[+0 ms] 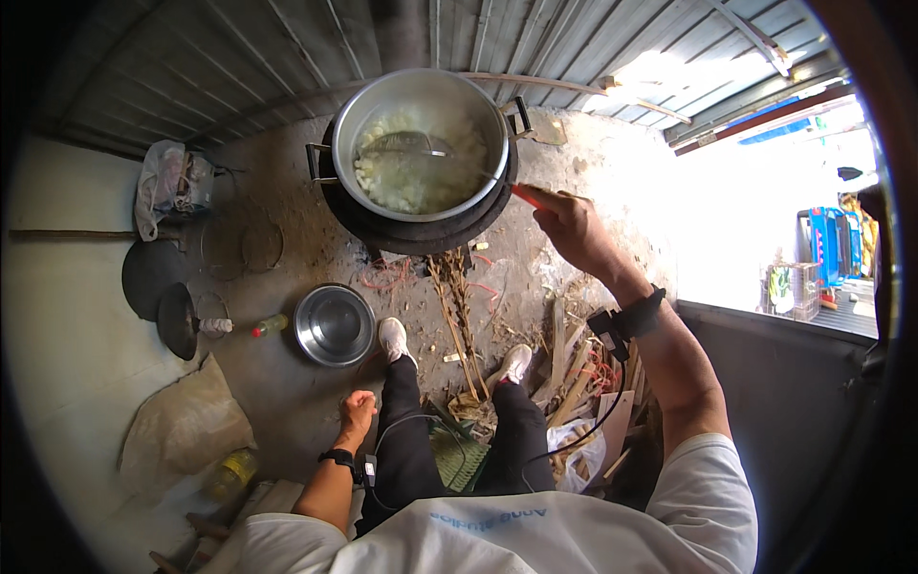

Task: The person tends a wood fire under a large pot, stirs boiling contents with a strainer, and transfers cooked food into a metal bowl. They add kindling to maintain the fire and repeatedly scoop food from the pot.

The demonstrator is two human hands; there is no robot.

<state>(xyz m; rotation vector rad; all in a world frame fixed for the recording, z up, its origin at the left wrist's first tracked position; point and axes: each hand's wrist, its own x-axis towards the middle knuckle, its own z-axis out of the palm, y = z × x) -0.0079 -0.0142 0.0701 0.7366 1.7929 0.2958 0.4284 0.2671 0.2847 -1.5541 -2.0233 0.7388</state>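
Observation:
A large metal pot [348,107] with black-handled sides sits on a round dark stove [423,237], holding pale chunks of food [380,186] in steaming liquid. My right hand [566,226] grips the orange-red handle [527,195] of a utensil at the pot's right rim; its metal shaft reaches over the rim. Inside the pot is a wide metal head with holes, partly blurred by steam; whether it belongs to the same utensil is hard to tell. My left hand [357,415] is curled beside my left thigh, with nothing visible in it.
Dry stalks [459,308] run from the stove towards my feet. A steel basin [334,325] and a bottle [270,326] stand on the floor at left, near a dark wok [177,321]. Split wood [570,359] lies at right. A sack [186,423] leans at lower left.

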